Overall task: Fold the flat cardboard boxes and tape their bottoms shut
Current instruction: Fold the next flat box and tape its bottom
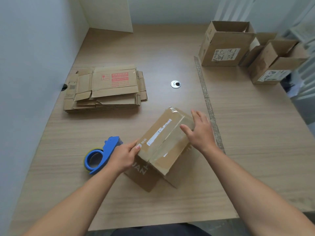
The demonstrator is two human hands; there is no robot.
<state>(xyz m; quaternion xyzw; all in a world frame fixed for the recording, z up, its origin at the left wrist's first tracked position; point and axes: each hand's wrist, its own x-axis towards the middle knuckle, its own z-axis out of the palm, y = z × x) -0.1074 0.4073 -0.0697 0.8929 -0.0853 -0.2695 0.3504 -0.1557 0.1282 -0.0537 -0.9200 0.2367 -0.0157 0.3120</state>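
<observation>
A folded cardboard box (163,143) lies tilted in front of me on the table, its flapped end up with clear tape along the seam. My left hand (123,155) grips the box's near-left corner with thumb and fingers. My right hand (200,132) lies on the far-right side of the box with straight, spread fingers. A blue tape dispenser (102,155) rests on the table just left of my left hand. A stack of flat cardboard boxes (105,89) sits at the left.
Two assembled boxes stand at the back right: a large one (225,45) and a smaller one (274,62). A metal grommet (175,84) sits mid-table. A strip of tape (208,103) runs along the table. A wall borders the left side.
</observation>
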